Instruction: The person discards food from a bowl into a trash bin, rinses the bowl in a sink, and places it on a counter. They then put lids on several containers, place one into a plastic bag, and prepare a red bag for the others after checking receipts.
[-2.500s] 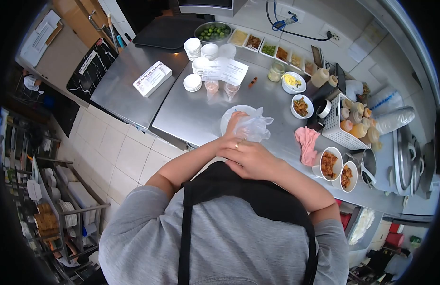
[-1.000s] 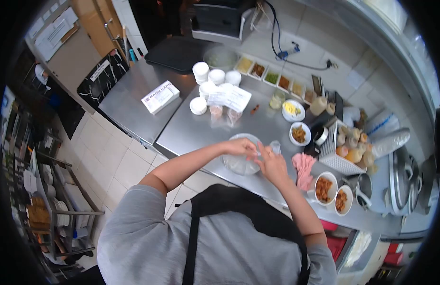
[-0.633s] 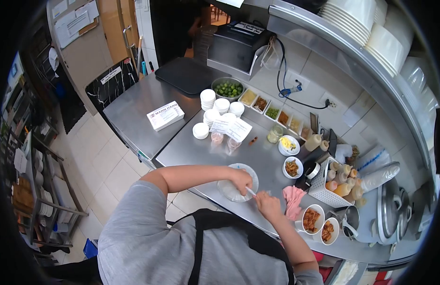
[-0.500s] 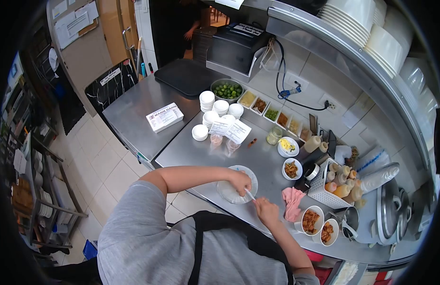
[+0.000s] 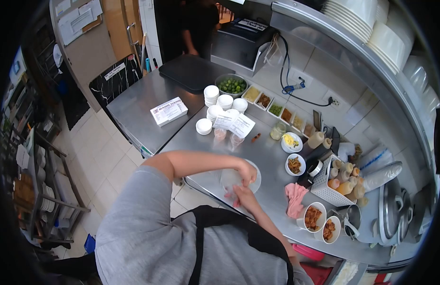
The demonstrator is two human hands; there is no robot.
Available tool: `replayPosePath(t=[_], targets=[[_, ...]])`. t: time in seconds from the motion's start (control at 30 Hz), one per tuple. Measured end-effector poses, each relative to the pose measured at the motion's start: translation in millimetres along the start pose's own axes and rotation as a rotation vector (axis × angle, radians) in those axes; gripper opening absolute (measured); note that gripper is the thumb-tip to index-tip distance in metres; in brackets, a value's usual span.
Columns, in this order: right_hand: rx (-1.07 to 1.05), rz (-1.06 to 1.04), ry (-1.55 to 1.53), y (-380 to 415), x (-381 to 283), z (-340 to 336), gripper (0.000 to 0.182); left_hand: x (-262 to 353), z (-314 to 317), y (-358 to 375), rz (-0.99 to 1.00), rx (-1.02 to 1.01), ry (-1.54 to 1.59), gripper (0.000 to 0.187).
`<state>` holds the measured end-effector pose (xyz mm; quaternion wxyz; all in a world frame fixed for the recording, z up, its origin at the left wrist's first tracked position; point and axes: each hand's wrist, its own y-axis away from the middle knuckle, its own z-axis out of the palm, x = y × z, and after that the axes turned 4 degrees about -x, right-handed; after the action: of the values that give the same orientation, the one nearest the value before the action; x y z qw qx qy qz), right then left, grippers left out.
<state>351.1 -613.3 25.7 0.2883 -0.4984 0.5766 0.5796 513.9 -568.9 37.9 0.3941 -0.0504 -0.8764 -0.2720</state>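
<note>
A round, pale, translucent bowl-like thing lies on the steel counter in front of me, partly covered by my hands and wrist. My left hand reaches across it from the left, fingers bent and closed at its far right part. Below that, my right hand has closed fingers over the bowl's near edge, with a blurred pinkish patch at the fingertips. I cannot tell what the fingers pinch. Beyond the bowl stand two small bags of pinkish contents with printed slips on them.
White cup stacks and a bowl of green limes stand farther back. To the right are a pink cloth, tubs of reddish food and a white bottle basket. Another person's hand shows beyond the black tray.
My right hand has moved left and up, over the bowl. My left hand has shifted slightly up and right. The white strip between my hands no longer shows. The person behind has come closer.
</note>
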Motion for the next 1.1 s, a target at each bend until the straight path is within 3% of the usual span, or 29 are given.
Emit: replayPosePath(t=[0.03, 0.07, 0.1, 0.13, 0.2, 0.27, 0.33, 0.4, 0.47, 0.53, 0.6, 0.67, 0.73, 0.77, 0.83, 0.93, 1.0, 1.07, 1.1], targets=[[-0.084, 0.039, -0.095, -6, -1, -1, 0.043, -4, 3, -1, -0.001, -0.007, 0.011, 0.019], [-0.167, 0.078, -0.193, -10, -4, -3, 0.045, 6, 4, 6, -0.075, 0.054, -0.222, 0.014], [-0.241, 0.087, -0.161, 1, -19, -9, 0.044, 15, 6, 12, -0.144, 0.109, -0.454, 0.009], [-0.314, 0.098, -0.134, 14, -32, -21, 0.044, 17, 10, 15, -0.138, 0.090, -0.439, 0.009], [-0.309, 0.058, -0.004, 18, -20, -57, 0.039, 18, 24, 19, -0.139, 0.233, -0.711, 0.011], [-0.119, 0.024, 0.175, 12, -17, -102, 0.028, 24, 30, 20, -0.222, 0.186, -0.863, 0.011], [0.137, 0.027, 0.248, 3, -28, -139, 0.030, 34, 32, 26, -0.228, 0.188, -0.997, 0.009], [0.209, -0.075, 0.490, -13, -44, -168, 0.027, 43, 33, 28, -0.228, 0.142, -1.055, 0.009], [0.124, -0.097, 0.632, -50, -47, -181, 0.024, 51, 35, 27, -0.238, 0.103, -1.127, 0.009], [-0.041, -0.180, 0.597, -71, -65, -154, 0.026, 57, 39, 25, -0.272, 0.128, -1.238, 0.009], [-0.358, -0.270, 0.622, -105, -63, -127, 0.034, 61, 47, 20, -0.317, 0.142, -1.239, 0.008], [-0.555, -0.107, 0.905, -117, -78, -84, 0.042, 50, 56, 10, -0.376, 0.159, -1.240, 0.008], [-0.547, -0.055, 0.915, -105, -95, -57, 0.044, 2, 78, -16, -0.384, 0.359, -1.306, 0.013], [-0.529, 0.001, 0.925, -97, -101, -49, 0.046, -9, 82, -28, -0.397, 0.363, -1.307, 0.013], [-0.526, -0.077, 0.998, -111, -77, -45, 0.042, -17, 84, -47, -0.554, 0.134, -1.196, 0.025], [-0.484, -0.149, 1.094, -110, -92, -53, 0.031, 46, 66, -7, -0.528, 0.078, -1.458, 0.024], [-0.456, -0.147, 1.113, -108, -99, -63, 0.024, 59, 61, 7, -0.539, 0.124, -1.472, 0.023], [-0.494, -0.172, 0.814, -116, -84, -84, 0.023, 58, 63, 18, -0.541, 0.162, -1.476, 0.022], [-0.490, -0.183, 0.826, -120, -76, -91, 0.023, 49, 65, 22, -0.482, 0.229, -1.505, 0.020]])
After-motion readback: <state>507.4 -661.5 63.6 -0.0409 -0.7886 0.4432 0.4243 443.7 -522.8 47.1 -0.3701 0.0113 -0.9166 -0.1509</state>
